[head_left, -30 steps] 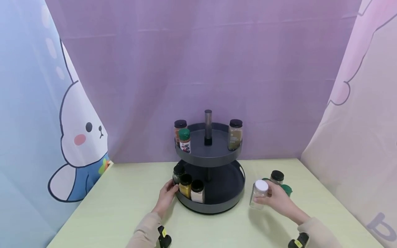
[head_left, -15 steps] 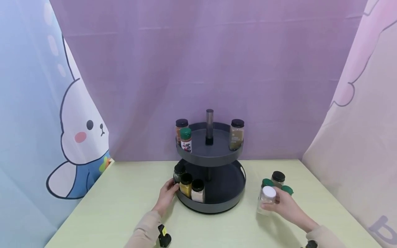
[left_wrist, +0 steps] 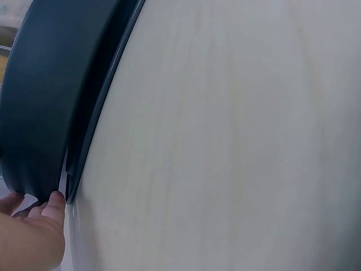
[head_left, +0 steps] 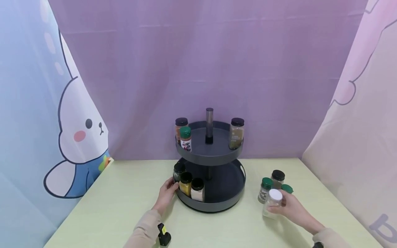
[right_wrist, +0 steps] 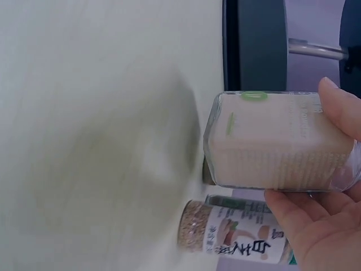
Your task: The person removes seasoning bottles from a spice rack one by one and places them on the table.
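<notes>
My right hand (head_left: 290, 208) holds a clear square spice jar (head_left: 271, 206) with a white lid, above the table at the right. Pale powder fills this jar (right_wrist: 271, 141) in the right wrist view, with the thumb on one side and fingers on the other. My left hand (head_left: 166, 195) grips the lower rim of a dark two-tier spice turntable (head_left: 211, 207) at its left side. In the left wrist view the fingertips (left_wrist: 55, 201) meet the rim's edge. Black-lidded jars, including a yellow one (head_left: 185, 186) and a white one (head_left: 197, 191), stand on the lower tier beside that hand.
Behind the held jar stand a green-lidded sesame bottle (head_left: 264, 190), a black-lidded jar (head_left: 277, 177) and another green lid (head_left: 287, 188). The upper tier bears a green-capped bottle (head_left: 185, 139), an orange jar (head_left: 181, 123) and a brownish jar (head_left: 236, 133). A purple curtain (head_left: 149, 86) hangs behind.
My right hand has moved right and slightly toward me with the white-lidded jar, uncovering the green-lidded bottle behind it. My left hand has stayed on the turntable's rim.
</notes>
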`<action>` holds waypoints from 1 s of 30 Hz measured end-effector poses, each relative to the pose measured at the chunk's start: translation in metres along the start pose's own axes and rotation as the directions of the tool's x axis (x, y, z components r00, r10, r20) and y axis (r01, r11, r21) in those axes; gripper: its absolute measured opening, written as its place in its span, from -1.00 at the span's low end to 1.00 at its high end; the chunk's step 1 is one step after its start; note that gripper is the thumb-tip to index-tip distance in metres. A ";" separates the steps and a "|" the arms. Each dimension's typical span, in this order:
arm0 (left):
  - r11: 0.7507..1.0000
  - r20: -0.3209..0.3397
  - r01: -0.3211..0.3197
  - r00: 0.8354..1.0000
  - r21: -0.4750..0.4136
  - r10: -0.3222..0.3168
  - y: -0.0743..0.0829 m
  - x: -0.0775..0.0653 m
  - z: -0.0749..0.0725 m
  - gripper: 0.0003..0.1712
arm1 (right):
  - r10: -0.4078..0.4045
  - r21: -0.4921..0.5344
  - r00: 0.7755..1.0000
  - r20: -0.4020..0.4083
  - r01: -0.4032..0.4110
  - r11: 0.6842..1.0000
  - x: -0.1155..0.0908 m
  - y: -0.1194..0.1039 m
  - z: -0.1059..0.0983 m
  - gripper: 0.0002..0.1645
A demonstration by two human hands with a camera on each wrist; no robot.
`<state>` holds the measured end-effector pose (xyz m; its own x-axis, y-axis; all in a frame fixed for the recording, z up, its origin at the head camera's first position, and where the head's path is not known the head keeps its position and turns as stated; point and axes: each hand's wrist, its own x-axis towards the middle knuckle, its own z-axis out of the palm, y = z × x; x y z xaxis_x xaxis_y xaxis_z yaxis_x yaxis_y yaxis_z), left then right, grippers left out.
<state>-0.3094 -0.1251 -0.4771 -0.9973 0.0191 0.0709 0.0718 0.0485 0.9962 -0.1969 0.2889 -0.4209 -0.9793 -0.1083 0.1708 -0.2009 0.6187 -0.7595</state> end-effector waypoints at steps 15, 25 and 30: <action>1.000 -0.006 0.004 1.000 -0.006 -0.004 0.000 0.003 -0.001 -0.36 | 0.005 -0.022 1.000 -0.002 -0.005 1.000 -0.001 0.012 -0.001 -0.22; 1.000 -0.012 0.003 1.000 -0.002 -0.003 0.000 0.002 0.000 -0.36 | -0.002 -0.013 1.000 -0.010 0.002 1.000 -0.003 0.017 -0.001 -0.23; 1.000 -0.006 0.006 1.000 -0.004 -0.006 0.001 0.000 0.000 -0.36 | -0.001 -0.028 1.000 -0.022 0.001 1.000 -0.003 0.017 -0.001 -0.24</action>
<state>-0.3095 -0.1252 -0.4757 -0.9978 0.0129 0.0650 0.0655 0.0443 0.9969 -0.1971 0.3005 -0.4342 -0.9783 -0.0917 0.1856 -0.2006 0.6406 -0.7412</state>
